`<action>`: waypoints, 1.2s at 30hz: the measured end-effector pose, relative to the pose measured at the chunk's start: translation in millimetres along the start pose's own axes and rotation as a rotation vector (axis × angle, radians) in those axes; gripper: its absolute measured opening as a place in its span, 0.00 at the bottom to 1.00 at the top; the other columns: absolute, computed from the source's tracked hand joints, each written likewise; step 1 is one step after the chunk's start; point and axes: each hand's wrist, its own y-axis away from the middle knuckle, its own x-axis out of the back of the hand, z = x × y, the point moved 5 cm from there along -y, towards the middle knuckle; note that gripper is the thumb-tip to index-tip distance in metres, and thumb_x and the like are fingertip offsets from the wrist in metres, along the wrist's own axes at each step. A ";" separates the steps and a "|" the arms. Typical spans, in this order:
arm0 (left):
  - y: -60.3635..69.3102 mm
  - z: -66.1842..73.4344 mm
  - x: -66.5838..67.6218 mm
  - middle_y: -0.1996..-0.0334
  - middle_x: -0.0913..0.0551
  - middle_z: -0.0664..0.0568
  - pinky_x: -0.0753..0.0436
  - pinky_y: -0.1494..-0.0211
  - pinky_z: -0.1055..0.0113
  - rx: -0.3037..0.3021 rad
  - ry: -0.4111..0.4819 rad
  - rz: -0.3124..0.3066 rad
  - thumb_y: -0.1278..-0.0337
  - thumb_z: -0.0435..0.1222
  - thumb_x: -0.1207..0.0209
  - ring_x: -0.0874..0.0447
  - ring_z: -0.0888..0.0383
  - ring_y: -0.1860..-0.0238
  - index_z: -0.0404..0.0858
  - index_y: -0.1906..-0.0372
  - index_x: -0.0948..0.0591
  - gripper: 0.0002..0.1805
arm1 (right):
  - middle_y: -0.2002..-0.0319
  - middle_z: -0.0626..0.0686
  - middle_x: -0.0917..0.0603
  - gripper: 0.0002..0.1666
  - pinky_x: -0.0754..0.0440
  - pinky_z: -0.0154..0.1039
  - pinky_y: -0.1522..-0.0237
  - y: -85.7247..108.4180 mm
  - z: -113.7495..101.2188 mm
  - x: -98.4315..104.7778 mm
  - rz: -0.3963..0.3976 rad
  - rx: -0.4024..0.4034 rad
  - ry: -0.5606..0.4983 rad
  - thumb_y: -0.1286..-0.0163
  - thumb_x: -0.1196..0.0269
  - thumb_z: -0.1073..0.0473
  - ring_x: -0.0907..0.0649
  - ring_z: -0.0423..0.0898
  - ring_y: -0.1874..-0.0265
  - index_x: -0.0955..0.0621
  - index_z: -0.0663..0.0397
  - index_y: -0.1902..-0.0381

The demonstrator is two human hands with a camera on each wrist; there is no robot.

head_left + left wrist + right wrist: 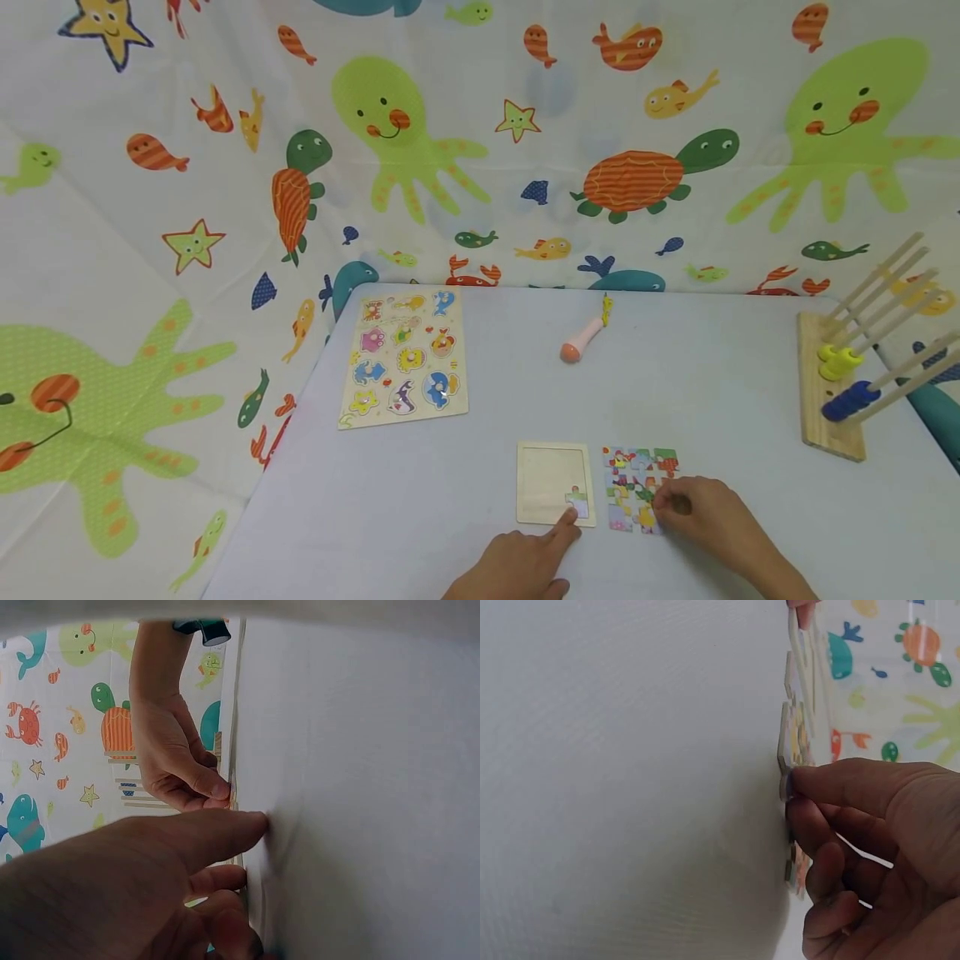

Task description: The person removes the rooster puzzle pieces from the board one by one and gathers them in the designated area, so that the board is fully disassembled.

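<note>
A square wooden puzzle tray [543, 475] lies near the front, with a jigsaw piece [577, 503] in its lower right corner. My left hand [517, 562] rests its extended index finger on the tray's lower edge, by that piece. Right of the tray lie several loose jigsaw pieces [621, 518] grouped in rows. At the right side of this group is my right hand [701, 512]. In the right wrist view, its thumb and fingers pinch a jigsaw piece [785, 785] at the edge of the group; the fingers hide part of it.
A wooden peg puzzle [405, 358] with sea animals lies at the back left. A pink-handled toy [583, 340] lies at the back middle. On the right stands a wooden board [817, 392] with tilted rods and yellow and blue rings. A patterned cloth [525, 167] hangs behind.
</note>
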 end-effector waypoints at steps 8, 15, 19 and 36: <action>-0.8 0.1 0.6 0.73 0.27 0.64 0.38 0.86 0.71 -0.009 0.002 0.007 0.39 0.48 0.35 0.42 0.64 0.90 0.54 0.29 0.36 0.36 | 0.77 0.36 0.26 0.11 0.29 0.35 0.71 -0.6 -1.1 -2.2 0.025 -0.024 0.027 0.45 0.26 0.60 0.29 0.36 0.75 0.19 0.39 0.76; -1.4 -0.1 1.5 0.73 0.26 0.63 0.37 0.85 0.70 0.002 0.024 -0.019 0.39 0.48 0.35 0.41 0.64 0.90 0.54 0.29 0.36 0.36 | 0.78 0.35 0.25 0.10 0.29 0.35 0.71 -0.4 -2.9 -1.9 0.030 -0.027 0.035 0.45 0.27 0.61 0.29 0.36 0.76 0.18 0.40 0.75; -1.6 -0.1 1.4 0.72 0.26 0.63 0.37 0.85 0.70 -0.002 0.030 -0.017 0.39 0.48 0.35 0.41 0.64 0.89 0.53 0.29 0.36 0.36 | 0.78 0.35 0.25 0.10 0.29 0.35 0.71 -0.7 -4.5 -1.5 0.029 -0.033 0.044 0.45 0.27 0.62 0.29 0.36 0.76 0.17 0.40 0.75; -2.7 -0.5 -0.6 0.69 0.25 0.63 0.37 0.85 0.71 -0.013 0.030 -0.015 0.39 0.48 0.36 0.41 0.65 0.89 0.53 0.29 0.35 0.35 | 0.81 0.36 0.26 0.12 0.30 0.34 0.74 -1.0 -8.3 -1.4 0.055 -0.035 0.057 0.47 0.26 0.63 0.29 0.36 0.78 0.20 0.43 0.76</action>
